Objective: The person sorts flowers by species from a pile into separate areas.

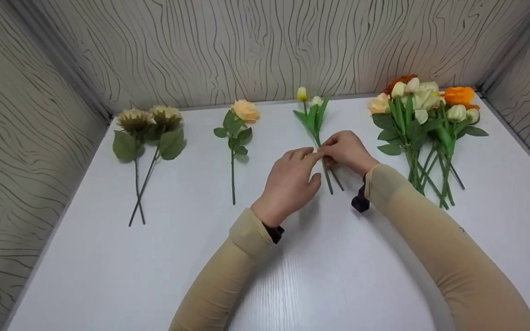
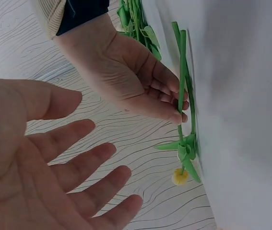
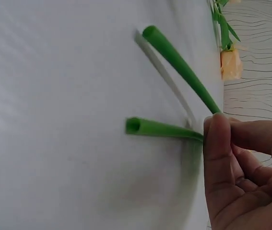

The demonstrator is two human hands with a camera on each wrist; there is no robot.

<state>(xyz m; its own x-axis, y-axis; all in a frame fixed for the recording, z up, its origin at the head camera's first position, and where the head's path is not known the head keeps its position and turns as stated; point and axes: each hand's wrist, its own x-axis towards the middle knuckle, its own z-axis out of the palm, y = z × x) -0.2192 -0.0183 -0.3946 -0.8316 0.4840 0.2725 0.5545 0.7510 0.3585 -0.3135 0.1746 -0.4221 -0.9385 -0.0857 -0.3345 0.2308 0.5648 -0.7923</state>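
Two tulips, a yellow one [image 1: 302, 94] and a white one [image 1: 316, 101], lie with their green stems crossing near the middle of the white table [image 1: 191, 257]. My right hand [image 1: 348, 151] pinches a tulip stem [image 3: 183, 69] between thumb and fingertips; the other stem [image 3: 159, 128] angles away beside it. My left hand [image 1: 288, 184] is over the table just left of these stems. In the left wrist view its fingers are spread and relaxed, with nothing held. From the head view, its fingertips overlap those of the right hand, and whether they touch is unclear.
At the left lie two cream flowers [image 1: 166, 118] with crossed stems. Between them and the tulips is a single peach rose [image 1: 245, 111]. A mixed bunch of flowers [image 1: 423, 99] with orange and white blooms lies at the right. Wood-patterned panels [image 1: 246, 46] enclose the table.
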